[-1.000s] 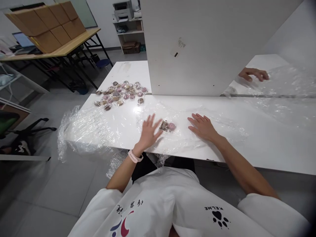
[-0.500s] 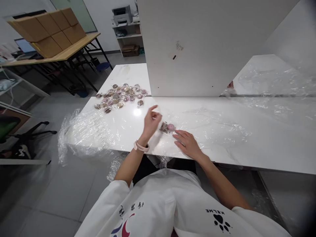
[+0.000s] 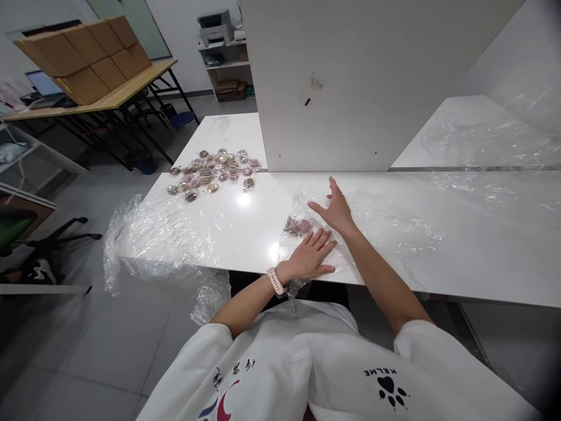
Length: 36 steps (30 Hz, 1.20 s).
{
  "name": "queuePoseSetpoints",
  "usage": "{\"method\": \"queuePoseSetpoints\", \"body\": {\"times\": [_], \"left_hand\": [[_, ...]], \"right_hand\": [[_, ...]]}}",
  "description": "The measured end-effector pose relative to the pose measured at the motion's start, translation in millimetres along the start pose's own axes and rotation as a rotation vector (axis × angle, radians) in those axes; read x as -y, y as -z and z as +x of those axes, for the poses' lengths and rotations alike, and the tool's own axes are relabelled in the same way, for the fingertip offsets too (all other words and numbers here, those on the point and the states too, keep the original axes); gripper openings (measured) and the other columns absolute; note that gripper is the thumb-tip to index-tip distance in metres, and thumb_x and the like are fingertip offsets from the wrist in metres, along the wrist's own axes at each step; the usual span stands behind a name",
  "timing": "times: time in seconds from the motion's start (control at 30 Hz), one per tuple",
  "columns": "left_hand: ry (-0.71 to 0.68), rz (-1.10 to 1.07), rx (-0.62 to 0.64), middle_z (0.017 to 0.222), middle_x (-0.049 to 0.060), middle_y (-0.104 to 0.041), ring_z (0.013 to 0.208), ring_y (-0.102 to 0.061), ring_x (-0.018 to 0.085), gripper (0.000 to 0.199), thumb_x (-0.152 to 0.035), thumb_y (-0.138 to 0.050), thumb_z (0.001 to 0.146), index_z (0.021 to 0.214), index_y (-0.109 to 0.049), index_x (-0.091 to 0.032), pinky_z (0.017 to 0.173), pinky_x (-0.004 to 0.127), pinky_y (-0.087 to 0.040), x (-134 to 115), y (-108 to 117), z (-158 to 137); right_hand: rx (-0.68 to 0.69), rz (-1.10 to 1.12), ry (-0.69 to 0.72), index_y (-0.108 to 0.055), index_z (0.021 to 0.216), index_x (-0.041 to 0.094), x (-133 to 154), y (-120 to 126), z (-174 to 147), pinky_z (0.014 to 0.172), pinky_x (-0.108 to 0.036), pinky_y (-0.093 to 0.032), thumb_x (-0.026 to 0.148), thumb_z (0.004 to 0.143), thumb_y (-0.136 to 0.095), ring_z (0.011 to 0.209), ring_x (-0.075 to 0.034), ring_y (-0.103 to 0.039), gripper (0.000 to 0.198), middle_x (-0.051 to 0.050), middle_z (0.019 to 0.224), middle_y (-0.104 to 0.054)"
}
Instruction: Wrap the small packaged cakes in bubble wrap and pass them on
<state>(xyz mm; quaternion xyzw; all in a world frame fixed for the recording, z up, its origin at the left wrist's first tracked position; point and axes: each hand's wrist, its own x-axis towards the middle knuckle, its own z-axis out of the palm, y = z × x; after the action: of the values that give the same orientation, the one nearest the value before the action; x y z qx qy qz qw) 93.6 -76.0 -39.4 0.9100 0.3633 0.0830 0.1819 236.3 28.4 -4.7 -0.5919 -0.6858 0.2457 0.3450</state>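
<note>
Left hand (image 3: 312, 258) lies flat, palm down, fingers (image 3: 322, 238) spread and pointing right, pressing the clear crinkled plastic film (image 3: 385, 225) onto the white glossy surface (image 3: 482, 257) close to its near edge. Nothing is gripped. A pale pink wristband (image 3: 274, 280) sits right at that near edge.

Right hand (image 3: 335, 209) is farther in, open, fingers extended toward the far left, resting on the same film with nothing clasped.

Small pair of wrapped round snacks, one brown and one pink (image 3: 298, 225), lies under or in the film, just left of the right hand and just beyond the left hand's fingertips. Cannot tell if either hand touches it.

Film runs right along the surface past the hands. A second bunch of crumpled clear film (image 3: 144, 234) covers the left end and spills over the left and near edges.

Pile of small wrapped brown and pink snacks (image 3: 213, 171) sits far left, well apart from the hands. Open glossy patch between the pile and the hands.

White upright board panel (image 3: 350, 82) stands along the far edge and walls off that side. To the right the surface is open, with only film on it.
</note>
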Motion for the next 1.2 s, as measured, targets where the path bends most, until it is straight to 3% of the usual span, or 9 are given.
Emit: {"method": "queuePoseSetpoints", "body": {"times": [0.13,0.27,0.4,0.5,0.67,0.83,0.93,1.1,1.2], "left_hand": [[0.023,-0.011,0.016,0.166,0.015,-0.011,0.155,0.002,0.03,0.077,-0.059,-0.047,0.095,0.156,-0.026,-0.016,0.125,0.052,-0.006,-7,1,-3],[-0.001,-0.293,0.069,0.162,0.014,-0.03,0.153,-0.019,0.032,0.066,-0.054,-0.057,0.093,0.148,-0.043,-0.021,0.123,0.054,-0.019,-12,37,-21],[0.09,-0.77,-0.152,0.123,0.01,-0.068,0.114,-0.065,0.022,0.035,-0.041,-0.045,0.1,0.122,-0.063,-0.021,0.1,0.045,-0.051,10,93,-34],[0.143,-0.884,-0.232,0.115,0.011,-0.069,0.105,-0.066,0.02,0.03,-0.032,-0.042,0.1,0.114,-0.063,-0.017,0.095,0.043,-0.052,40,115,-26],[0.105,-0.817,0.051,0.13,0.011,-0.064,0.117,-0.06,0.021,0.035,-0.036,-0.04,0.101,0.12,-0.063,-0.018,0.102,0.042,-0.046,72,103,-9],[0.069,-0.548,0.03,0.142,0.008,-0.058,0.128,-0.054,0.024,0.038,-0.042,-0.041,0.101,0.126,-0.062,-0.023,0.106,0.042,-0.041,71,93,-21],[0.085,-0.294,0.031,0.147,0.006,-0.054,0.123,-0.054,0.026,0.044,-0.049,-0.038,0.101,0.134,-0.057,-0.026,0.104,0.044,-0.039,58,94,-39],[0.077,-0.05,0.061,0.154,0.009,-0.045,0.115,-0.053,0.031,0.06,-0.054,-0.05,0.093,0.146,-0.045,-0.025,0.098,0.048,-0.039,24,85,-69],[0.052,0.042,0.029,0.152,0.01,-0.046,0.123,-0.048,0.035,0.064,-0.044,-0.057,0.089,0.148,-0.04,-0.025,0.105,0.054,-0.033,11,76,-73]], "right_hand": [[0.056,-0.069,-0.088,-0.065,0.123,0.018,-6,-14,56,0.087,-0.038,-0.051,0.026,0.082,-0.065,0.088,-0.021,-0.063,0.042,-0.009,0.105,-0.069],[-0.136,-0.117,-0.094,-0.063,0.124,0.009,-7,8,61,0.1,-0.046,-0.042,0.021,0.092,-0.047,0.112,-0.025,-0.054,0.037,-0.02,0.128,-0.058],[-0.121,-0.078,0.087,-0.064,0.122,0.019,16,22,-14,0.096,-0.042,-0.048,0.026,0.1,-0.039,0.104,-0.021,-0.058,0.034,-0.01,0.119,-0.065],[0.208,0.001,0.409,-0.061,0.128,0.024,37,10,-96,0.096,-0.043,-0.05,0.037,0.101,-0.044,0.113,-0.023,-0.06,0.034,-0.008,0.121,-0.067],[0.524,-0.201,0.656,-0.028,0.157,0.026,35,-13,-168,0.119,-0.054,-0.028,0.055,0.085,-0.068,0.148,-0.031,-0.028,0.088,-0.01,0.161,-0.032],[0.386,-0.177,0.679,-0.058,0.136,0.028,12,-15,-171,0.115,-0.049,-0.037,0.013,0.092,-0.05,0.139,-0.024,-0.046,0.047,-0.006,0.145,-0.055],[0.364,-0.051,0.609,-0.07,0.112,0.027,-3,10,-163,0.107,-0.047,-0.044,0.013,0.094,-0.041,0.125,-0.021,-0.059,0.037,-0.004,0.125,-0.069],[0.285,-0.018,0.305,-0.071,0.106,0.031,-58,94,-140,0.101,-0.052,-0.05,0.034,0.094,-0.048,0.12,-0.027,-0.062,0.026,-0.004,0.119,-0.072],[0.061,-0.224,0.133,-0.073,0.106,0.034,-75,144,-137,0.093,-0.06,-0.052,0.038,0.091,-0.051,0.111,-0.035,-0.066,0.028,-0.007,0.116,-0.072]]}}
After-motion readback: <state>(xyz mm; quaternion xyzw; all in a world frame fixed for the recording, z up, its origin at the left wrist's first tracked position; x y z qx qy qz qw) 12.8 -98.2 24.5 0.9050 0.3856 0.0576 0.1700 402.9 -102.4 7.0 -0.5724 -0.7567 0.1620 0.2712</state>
